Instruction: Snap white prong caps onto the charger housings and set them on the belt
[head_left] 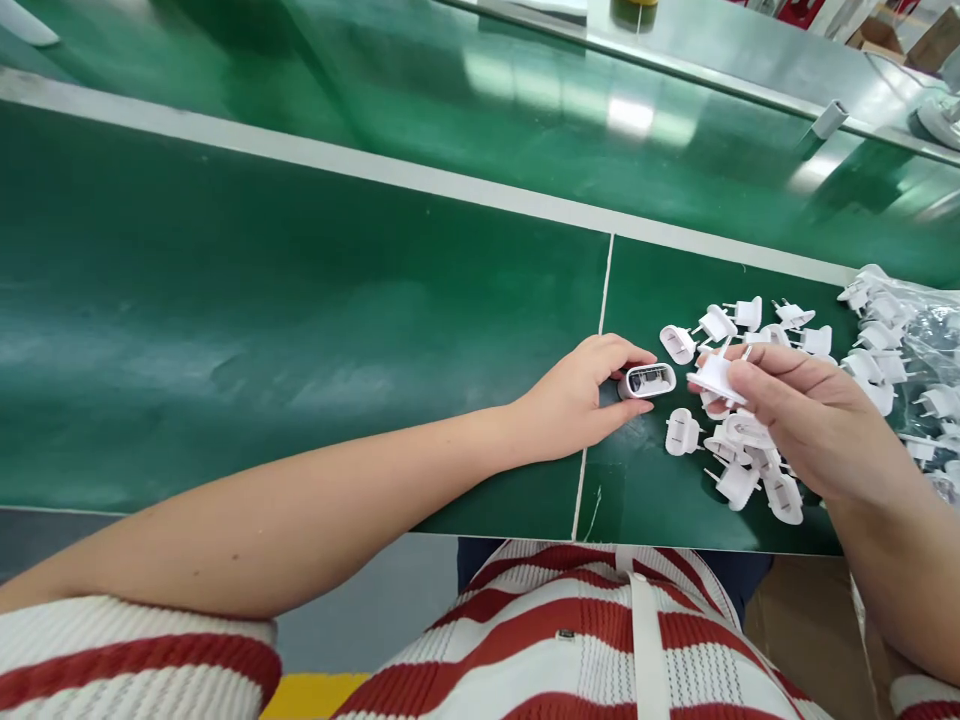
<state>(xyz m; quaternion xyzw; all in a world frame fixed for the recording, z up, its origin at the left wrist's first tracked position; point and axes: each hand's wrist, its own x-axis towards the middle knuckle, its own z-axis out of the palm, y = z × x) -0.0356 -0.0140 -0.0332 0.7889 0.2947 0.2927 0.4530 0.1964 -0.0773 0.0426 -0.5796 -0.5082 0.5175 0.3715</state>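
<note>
My left hand rests on the green bench with its fingers around a white oval charger housing. The housing stands with its open end up, and dark and metallic parts show inside. Just to the right, my right hand pinches a white two-pin plug cap between thumb and fingers, with its pins pointing up. The cap is close to the housing but apart from it. Several similar loose white plug caps lie scattered under and around my right hand, partly hidden by it.
More plug caps spill from a clear plastic bag at the right edge. Beyond a pale strip runs another green surface with a small white cylindrical piece. A metal ledge and cardboard boxes are at the far right.
</note>
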